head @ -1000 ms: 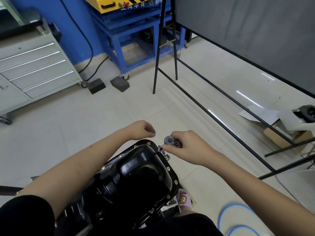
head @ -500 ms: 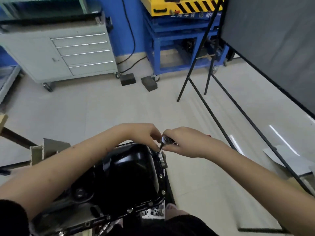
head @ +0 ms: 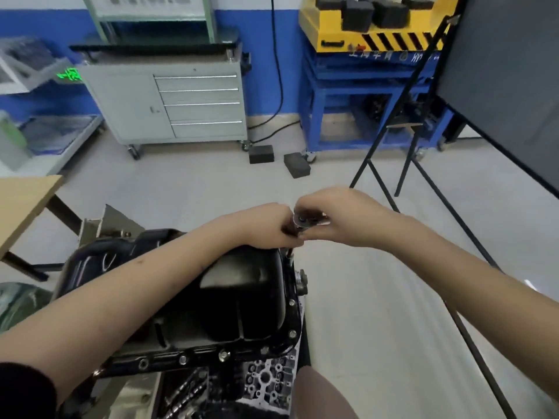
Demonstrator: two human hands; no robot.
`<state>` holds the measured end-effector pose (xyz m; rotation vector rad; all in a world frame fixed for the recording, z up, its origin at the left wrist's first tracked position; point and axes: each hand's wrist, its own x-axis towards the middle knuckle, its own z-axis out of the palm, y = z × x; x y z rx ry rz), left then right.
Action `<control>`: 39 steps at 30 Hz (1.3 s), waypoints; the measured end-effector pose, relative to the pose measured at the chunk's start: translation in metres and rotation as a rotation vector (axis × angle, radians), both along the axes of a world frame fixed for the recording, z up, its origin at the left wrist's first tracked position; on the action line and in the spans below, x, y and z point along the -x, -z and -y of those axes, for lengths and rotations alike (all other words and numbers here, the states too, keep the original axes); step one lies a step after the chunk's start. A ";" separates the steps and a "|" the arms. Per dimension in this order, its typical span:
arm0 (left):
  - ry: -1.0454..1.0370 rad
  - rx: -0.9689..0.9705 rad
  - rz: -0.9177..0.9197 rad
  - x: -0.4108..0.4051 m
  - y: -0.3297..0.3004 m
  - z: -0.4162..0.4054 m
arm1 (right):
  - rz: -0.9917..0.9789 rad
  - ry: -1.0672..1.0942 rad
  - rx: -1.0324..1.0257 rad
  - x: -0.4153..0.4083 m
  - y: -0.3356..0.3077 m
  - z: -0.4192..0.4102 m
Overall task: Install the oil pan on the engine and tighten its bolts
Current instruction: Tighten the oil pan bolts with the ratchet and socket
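Note:
The black oil pan (head: pixel 242 300) sits on the engine (head: pixel 266 379), with several bolts (head: pixel 223 355) along its flange. At the pan's far right corner both hands meet on a small ratchet wrench (head: pixel 304 220). My right hand (head: pixel 341 219) grips the ratchet's head and handle from the right. My left hand (head: pixel 269 228) curls round the dark extension just below the head. The extension (head: pixel 289 256) runs down to the flange's far right corner, where its tip is hard to make out.
A grey drawer cabinet (head: pixel 187 104) on castors stands at the back, a blue and yellow lift table (head: pixel 372 71) to its right. Two black blocks (head: pixel 278 160) lie on the floor. A black frame stand (head: pixel 423 182) holds a dark panel at right. A wooden table (head: pixel 21 204) edge is at left.
My head has turned left and lifted, so the cabinet moved toward centre. My left hand came across from the pan rim to join the right hand at the ratchet.

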<state>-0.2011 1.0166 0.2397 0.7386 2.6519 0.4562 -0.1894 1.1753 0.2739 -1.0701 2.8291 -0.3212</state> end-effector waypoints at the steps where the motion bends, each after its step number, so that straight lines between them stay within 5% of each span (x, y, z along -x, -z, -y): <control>1: 0.008 0.001 -0.012 0.002 0.003 0.001 | 0.000 -0.030 0.015 0.000 0.000 -0.001; 14: -0.038 -0.015 -0.077 -0.006 0.000 -0.001 | -0.250 0.308 -0.092 -0.023 0.011 0.016; 23: -0.091 0.050 -0.080 -0.012 0.003 -0.001 | -0.090 0.048 -0.109 -0.018 -0.013 0.011; 32: -0.171 -0.027 -0.091 -0.016 -0.003 -0.005 | -0.168 0.176 -0.082 -0.011 0.001 0.017; 36: -0.245 0.081 -0.288 -0.040 -0.002 -0.012 | -0.107 0.151 -0.086 -0.005 0.001 0.011; 39: -0.512 -0.311 -0.440 -0.076 0.011 -0.015 | -0.066 0.036 -0.106 0.000 -0.005 0.005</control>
